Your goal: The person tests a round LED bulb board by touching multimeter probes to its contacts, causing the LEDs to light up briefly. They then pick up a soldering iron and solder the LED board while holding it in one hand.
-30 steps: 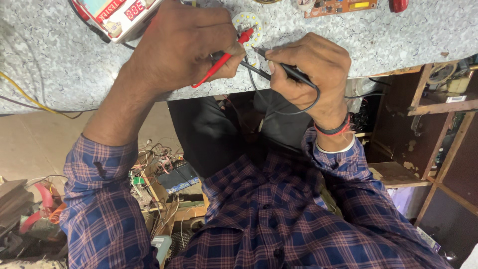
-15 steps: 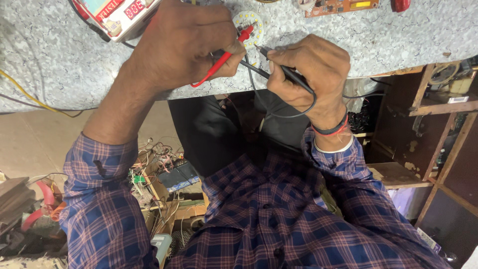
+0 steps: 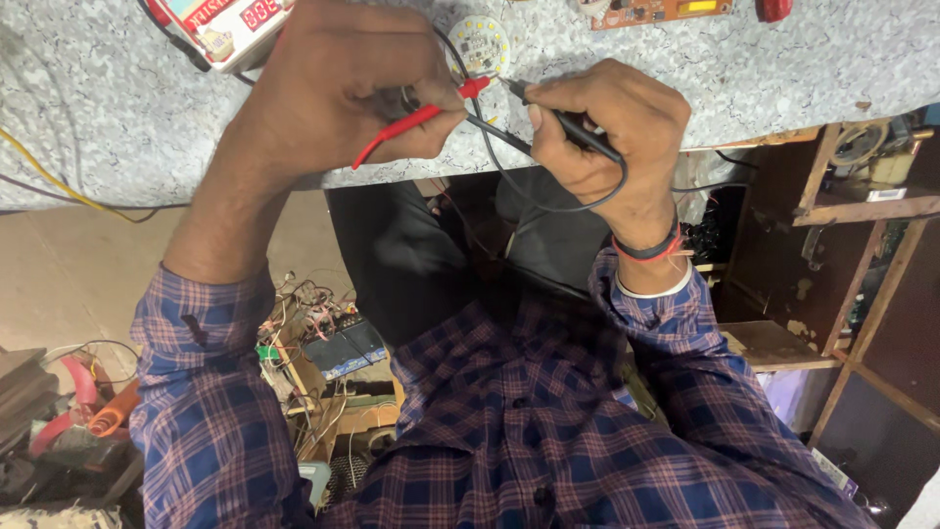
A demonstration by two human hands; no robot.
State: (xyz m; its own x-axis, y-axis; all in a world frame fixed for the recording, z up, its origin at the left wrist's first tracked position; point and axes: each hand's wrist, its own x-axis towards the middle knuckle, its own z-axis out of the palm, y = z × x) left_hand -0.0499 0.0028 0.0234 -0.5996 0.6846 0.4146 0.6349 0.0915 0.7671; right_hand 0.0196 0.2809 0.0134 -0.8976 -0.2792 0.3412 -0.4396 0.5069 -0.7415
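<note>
My left hand grips a red test probe, whose tip points at a small round white LED board on the speckled grey bench top. A black test probe is pinched in my right hand, and its tip reaches the lower edge of the same round board. The probes' black leads loop down below the bench edge. Both probe tips sit close together beside the LED board.
A white meter box with a red digit display lies at the top left. A brown circuit board and a red object lie at the top right. Wooden shelves stand right. Loose electronics and wires lie on the floor at the left.
Both hands stay on their probes. The probe tips have shifted slightly around the round board; the view has barely moved.
</note>
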